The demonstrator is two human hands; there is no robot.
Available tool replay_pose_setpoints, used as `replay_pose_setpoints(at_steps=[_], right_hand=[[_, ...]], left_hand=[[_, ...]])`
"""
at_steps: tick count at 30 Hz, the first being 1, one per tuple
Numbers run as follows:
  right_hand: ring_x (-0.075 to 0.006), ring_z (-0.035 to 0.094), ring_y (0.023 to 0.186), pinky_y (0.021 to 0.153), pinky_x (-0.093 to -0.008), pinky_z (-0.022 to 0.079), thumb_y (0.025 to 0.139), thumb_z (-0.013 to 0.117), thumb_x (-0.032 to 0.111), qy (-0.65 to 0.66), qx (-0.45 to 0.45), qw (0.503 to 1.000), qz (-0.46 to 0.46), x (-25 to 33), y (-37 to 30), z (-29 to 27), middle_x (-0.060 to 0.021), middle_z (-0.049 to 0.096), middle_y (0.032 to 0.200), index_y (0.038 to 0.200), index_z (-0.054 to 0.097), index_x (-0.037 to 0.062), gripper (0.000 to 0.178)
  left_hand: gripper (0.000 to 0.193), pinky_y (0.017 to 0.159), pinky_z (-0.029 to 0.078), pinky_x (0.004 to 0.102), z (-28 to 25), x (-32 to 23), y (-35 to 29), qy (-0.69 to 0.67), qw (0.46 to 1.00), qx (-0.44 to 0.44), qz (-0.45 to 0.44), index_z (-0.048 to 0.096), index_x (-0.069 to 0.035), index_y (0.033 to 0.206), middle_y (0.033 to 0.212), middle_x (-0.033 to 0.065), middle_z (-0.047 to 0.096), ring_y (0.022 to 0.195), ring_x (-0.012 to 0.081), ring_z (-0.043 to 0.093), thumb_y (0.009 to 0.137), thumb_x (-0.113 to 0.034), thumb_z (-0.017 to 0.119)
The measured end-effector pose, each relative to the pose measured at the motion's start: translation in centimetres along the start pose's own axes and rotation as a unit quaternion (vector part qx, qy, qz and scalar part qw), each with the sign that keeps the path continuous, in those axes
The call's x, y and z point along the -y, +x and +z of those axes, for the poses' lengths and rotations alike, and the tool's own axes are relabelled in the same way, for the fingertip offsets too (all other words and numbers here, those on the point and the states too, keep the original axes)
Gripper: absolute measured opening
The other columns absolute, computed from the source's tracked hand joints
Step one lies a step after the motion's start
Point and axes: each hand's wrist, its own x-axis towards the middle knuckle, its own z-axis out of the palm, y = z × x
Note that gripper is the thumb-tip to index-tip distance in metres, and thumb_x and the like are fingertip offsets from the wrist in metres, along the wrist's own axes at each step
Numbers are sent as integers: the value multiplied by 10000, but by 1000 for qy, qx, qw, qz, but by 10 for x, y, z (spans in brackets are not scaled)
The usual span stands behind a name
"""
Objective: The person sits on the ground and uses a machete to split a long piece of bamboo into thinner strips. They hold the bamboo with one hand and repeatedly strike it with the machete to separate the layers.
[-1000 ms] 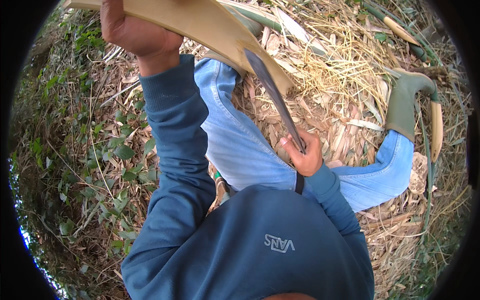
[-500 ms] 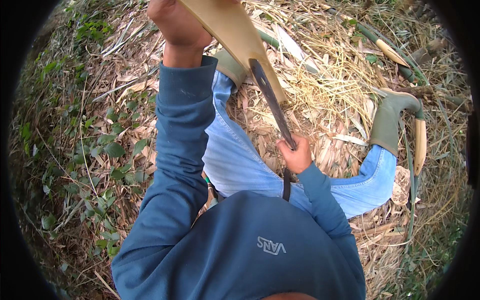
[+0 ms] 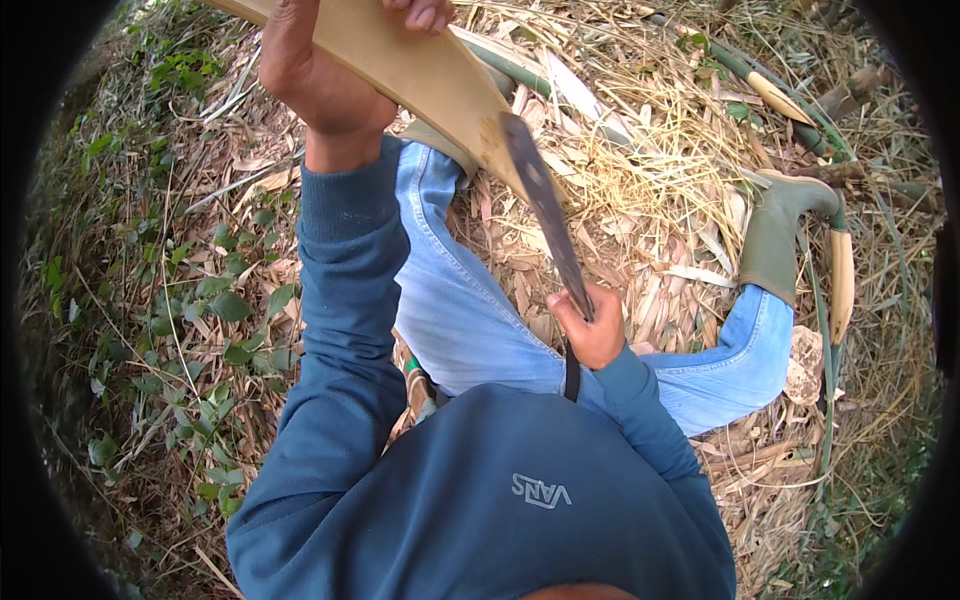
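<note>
Tan strip (image 3: 425, 70) in left hand (image 3: 328, 92)

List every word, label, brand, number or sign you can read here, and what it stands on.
Blue sweatshirt: one small pale logo on the chest, lettered; I won't copy its wording.
I can make out no lettering on the dark blade, the tan strip or the right boot.

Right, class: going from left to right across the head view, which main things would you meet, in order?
Leafy undergrowth → left hand → dark blade → right hand → olive-green boot on the right leg.
</note>
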Motion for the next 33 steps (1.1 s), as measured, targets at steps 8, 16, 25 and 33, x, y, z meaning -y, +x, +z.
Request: replay_pose_setpoints(at_steps=[8, 16, 25, 33], right_hand=[[-231, 441, 491, 515, -363, 378, 819, 683, 168, -51, -2, 998, 34, -21, 4, 1, -172, 462, 544, 744, 601, -48, 243], [-280, 644, 606, 576, -301, 461, 773, 703, 144, -46, -45, 998, -19, -27, 5, 8, -174, 565, 593, 736, 591, -63, 238], [-248, 532, 504, 518, -367, 399, 791, 693, 148, 8, -45, 996, -76, -24, -1, 8, -191, 526, 589, 789, 632, -64, 220], [-198, 595, 544, 529, -315, 438, 771, 698, 159, 43, -33, 995, -81, -2, -15, 6, -182, 590, 616, 815, 652, -74, 242]], left_hand=[[550, 592, 410, 297, 8, 1, -6, -22, 999, -31, -15, 456, -30, 941, 688, 40, 419, 576, 175, 447, 920, -573, 540], [566, 597, 407, 295, 18, 3, -7, -38, 997, -63, -31, 457, -26, 950, 701, 46, 431, 589, 176, 450, 915, -584, 539], [529, 601, 414, 299, 14, 1, -6, -17, 1000, -17, -14, 466, -27, 934, 691, 45, 429, 579, 175, 447, 934, -552, 529], [503, 602, 407, 302, 9, -4, -11, -1, 999, -43, -4, 468, -41, 925, 686, 40, 420, 576, 170, 438, 927, -539, 543]])
